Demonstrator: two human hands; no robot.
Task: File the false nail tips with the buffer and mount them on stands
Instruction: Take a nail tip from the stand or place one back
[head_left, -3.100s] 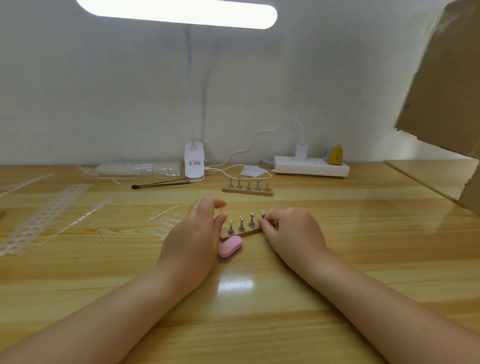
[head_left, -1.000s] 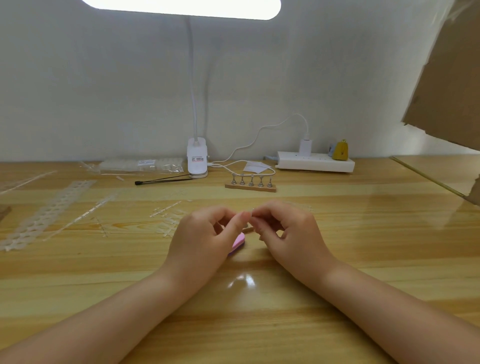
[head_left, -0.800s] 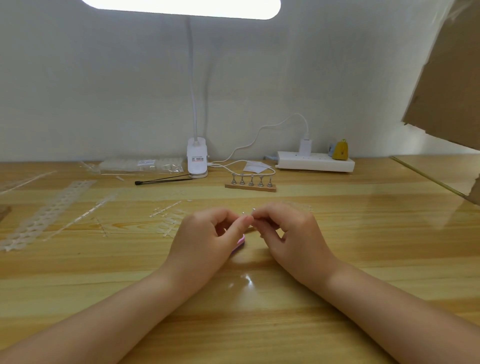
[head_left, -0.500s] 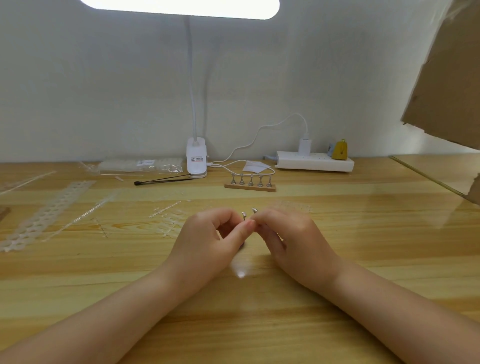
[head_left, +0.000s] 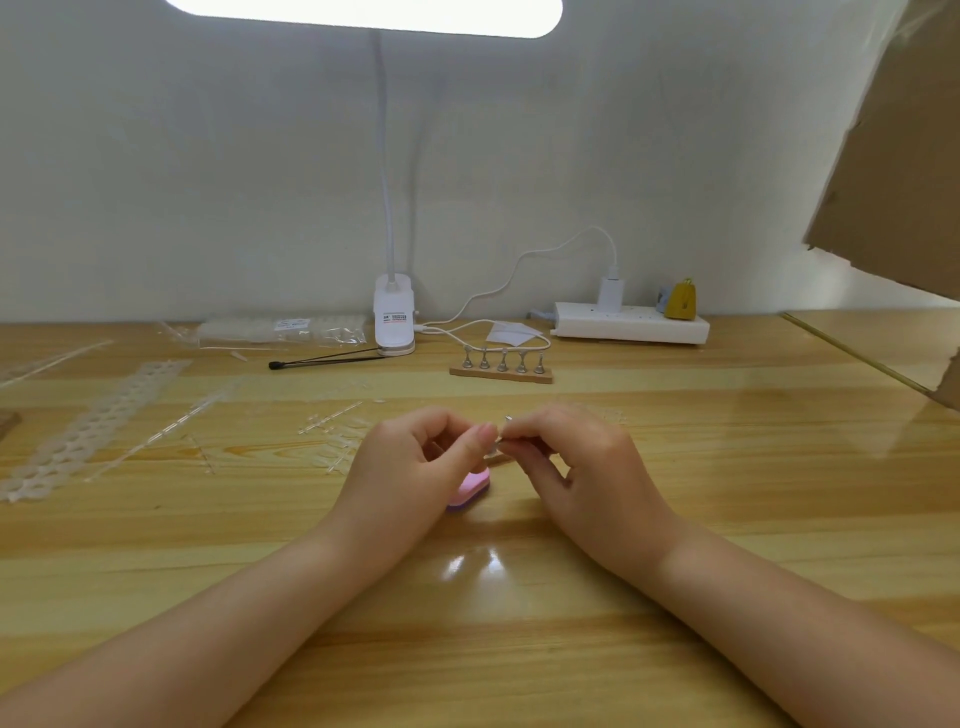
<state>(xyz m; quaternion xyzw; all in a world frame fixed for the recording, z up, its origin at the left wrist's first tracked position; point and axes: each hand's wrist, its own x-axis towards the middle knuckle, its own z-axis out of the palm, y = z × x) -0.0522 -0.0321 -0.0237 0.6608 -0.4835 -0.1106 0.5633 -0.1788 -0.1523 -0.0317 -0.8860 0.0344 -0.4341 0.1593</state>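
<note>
Head view: rounded pink buffer (head_left: 470, 488) lies on glossy wood

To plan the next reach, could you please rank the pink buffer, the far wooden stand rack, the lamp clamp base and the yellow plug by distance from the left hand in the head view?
1. Pink buffer, on the desk partly under the left hand.
2. Far wooden stand rack, behind, slightly right.
3. Lamp clamp base, straight behind by the wall.
4. Yellow plug, far right on the power strip.
</note>
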